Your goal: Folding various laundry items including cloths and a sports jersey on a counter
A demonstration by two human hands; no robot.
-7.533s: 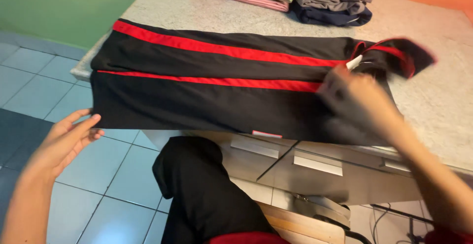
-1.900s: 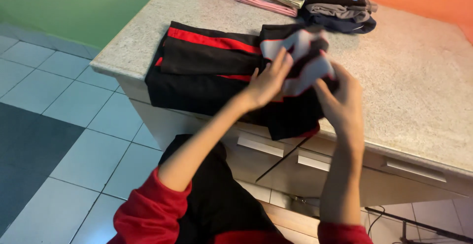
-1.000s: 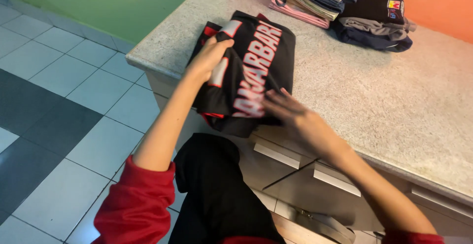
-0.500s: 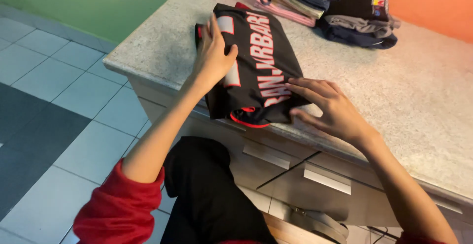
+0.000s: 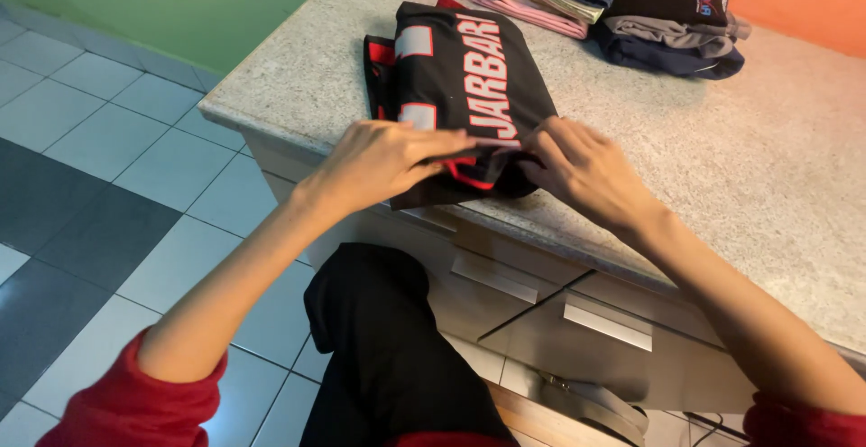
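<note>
A black folded garment point(image 5: 460, 77) with red trim, white patches and white lettering lies on the speckled stone counter point(image 5: 704, 167), its near end at the counter's front edge. My left hand point(image 5: 383, 160) rests on that near end, fingers stretched to the right and pinching the fabric. My right hand point(image 5: 582, 169) grips the same end from the right side, fingers curled into the cloth. The fingertips of both hands almost meet over the red-trimmed hem.
Two piles of folded clothes point(image 5: 622, 0) stand at the back of the counter near an orange wall. Grey drawers with metal handles point(image 5: 606, 321) sit under the counter. My knee in black trousers point(image 5: 379, 339) is below, above a blue and grey tiled floor.
Both hands have slid from the garment's middle and right side to its near end and now hold the hem together. The view has shifted slightly.
</note>
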